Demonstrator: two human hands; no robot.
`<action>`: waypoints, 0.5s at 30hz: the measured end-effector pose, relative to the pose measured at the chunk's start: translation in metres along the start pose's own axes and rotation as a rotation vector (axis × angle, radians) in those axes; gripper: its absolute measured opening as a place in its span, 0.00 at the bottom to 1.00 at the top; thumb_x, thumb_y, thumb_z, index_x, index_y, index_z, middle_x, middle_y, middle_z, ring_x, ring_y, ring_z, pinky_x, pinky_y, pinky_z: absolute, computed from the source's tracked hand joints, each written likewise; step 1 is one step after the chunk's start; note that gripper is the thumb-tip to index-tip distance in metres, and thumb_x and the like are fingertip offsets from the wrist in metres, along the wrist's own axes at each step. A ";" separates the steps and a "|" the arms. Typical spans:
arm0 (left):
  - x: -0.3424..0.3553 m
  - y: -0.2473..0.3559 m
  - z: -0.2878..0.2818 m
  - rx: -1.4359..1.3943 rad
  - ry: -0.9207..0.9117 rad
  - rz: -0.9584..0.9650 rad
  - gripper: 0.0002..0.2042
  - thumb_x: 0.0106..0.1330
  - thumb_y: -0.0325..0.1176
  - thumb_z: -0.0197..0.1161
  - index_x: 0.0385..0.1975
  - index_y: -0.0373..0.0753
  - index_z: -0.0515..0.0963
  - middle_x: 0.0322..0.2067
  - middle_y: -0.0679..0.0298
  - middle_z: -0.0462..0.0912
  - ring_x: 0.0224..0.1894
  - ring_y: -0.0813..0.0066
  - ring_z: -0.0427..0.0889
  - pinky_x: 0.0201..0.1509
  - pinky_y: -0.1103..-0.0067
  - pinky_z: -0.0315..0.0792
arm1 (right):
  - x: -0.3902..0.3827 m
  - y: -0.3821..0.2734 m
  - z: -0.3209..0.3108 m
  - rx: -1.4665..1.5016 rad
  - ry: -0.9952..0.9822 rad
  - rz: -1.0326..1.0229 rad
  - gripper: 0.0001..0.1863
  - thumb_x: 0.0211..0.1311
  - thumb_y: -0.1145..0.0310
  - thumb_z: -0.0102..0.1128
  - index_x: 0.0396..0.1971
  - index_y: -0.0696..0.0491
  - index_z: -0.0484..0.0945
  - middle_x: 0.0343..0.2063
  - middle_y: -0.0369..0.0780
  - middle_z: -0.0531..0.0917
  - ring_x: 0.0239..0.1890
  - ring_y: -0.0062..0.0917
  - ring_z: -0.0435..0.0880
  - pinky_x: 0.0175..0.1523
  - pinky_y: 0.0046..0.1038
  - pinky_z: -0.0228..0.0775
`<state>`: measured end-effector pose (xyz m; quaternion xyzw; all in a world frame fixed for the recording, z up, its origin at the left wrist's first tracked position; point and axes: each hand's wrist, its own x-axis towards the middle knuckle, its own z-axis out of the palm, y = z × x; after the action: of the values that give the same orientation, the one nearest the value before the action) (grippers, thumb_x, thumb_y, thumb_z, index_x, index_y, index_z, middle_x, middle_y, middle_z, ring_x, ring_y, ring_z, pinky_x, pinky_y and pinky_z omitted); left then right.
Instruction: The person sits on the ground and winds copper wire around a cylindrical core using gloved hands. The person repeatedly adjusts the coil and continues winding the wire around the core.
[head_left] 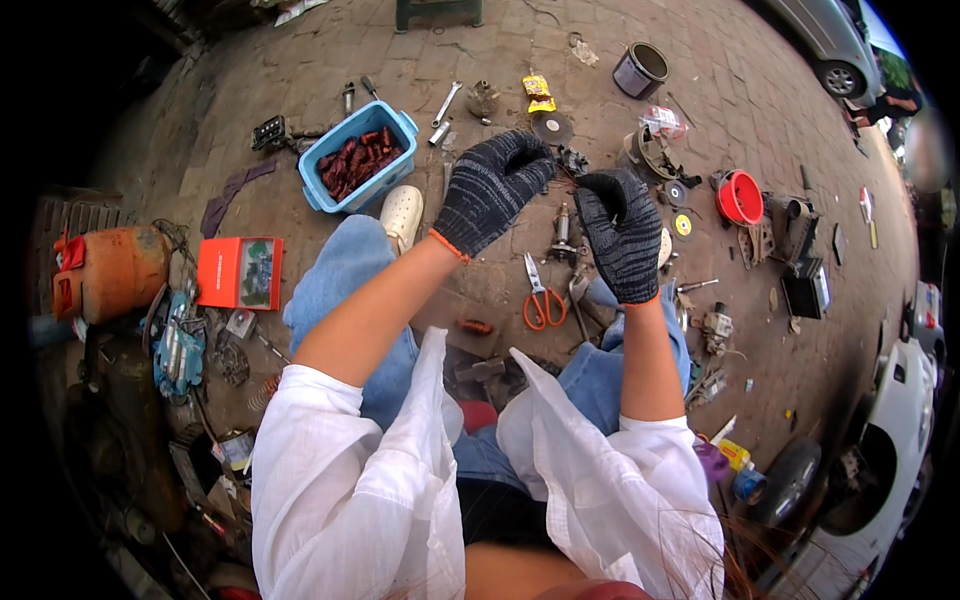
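Observation:
Both my hands wear dark grey knitted gloves with orange cuffs. My left hand (497, 187) is closed, its fingertips pinched toward the right hand. My right hand (622, 235) faces it, thumb and fingers also drawn together. Whatever the fingertips hold is too small to make out. A small dark metal part (572, 160) shows in the gap between the gloves, and I cannot tell whether they touch it. Below the gap stands a metal shaft-like part (562, 235). Orange-handled scissors (541, 300) lie nearer me, beside a hammer-like tool (579, 300) partly hidden by my leg.
A blue bin (408, 160) of reddish-brown parts stands at left, near a red box (218, 272) and an orange gas cylinder (125, 270). A wrench (447, 104), a dark can (640, 70) and a red bowl (740, 197) lie beyond. Cars (880, 440) stand at right.

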<state>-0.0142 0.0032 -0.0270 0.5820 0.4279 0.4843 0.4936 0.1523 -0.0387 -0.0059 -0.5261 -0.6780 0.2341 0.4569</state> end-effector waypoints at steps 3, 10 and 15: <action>0.002 0.004 -0.005 0.077 -0.072 -0.042 0.11 0.54 0.29 0.64 0.36 0.33 0.76 0.30 0.64 0.80 0.30 0.83 0.75 0.35 0.84 0.72 | 0.000 0.004 0.001 0.010 0.019 0.024 0.07 0.49 0.76 0.58 0.31 0.56 0.76 0.29 0.44 0.77 0.33 0.36 0.76 0.40 0.30 0.68; -0.004 0.015 -0.003 0.275 -0.107 0.035 0.11 0.54 0.32 0.63 0.34 0.33 0.77 0.30 0.59 0.81 0.30 0.78 0.78 0.36 0.81 0.72 | 0.001 0.007 0.005 -0.090 0.062 -0.059 0.07 0.48 0.75 0.58 0.30 0.56 0.75 0.28 0.45 0.77 0.33 0.37 0.76 0.40 0.31 0.68; 0.001 0.014 -0.007 0.433 -0.127 0.125 0.11 0.54 0.33 0.63 0.33 0.34 0.78 0.28 0.56 0.81 0.29 0.72 0.78 0.36 0.79 0.72 | 0.001 0.003 -0.001 -0.072 -0.032 -0.108 0.06 0.51 0.77 0.57 0.31 0.57 0.75 0.29 0.41 0.75 0.32 0.27 0.75 0.39 0.24 0.68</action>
<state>-0.0204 0.0035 -0.0123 0.7289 0.4532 0.3733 0.3520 0.1543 -0.0373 -0.0074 -0.5011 -0.7206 0.1927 0.4388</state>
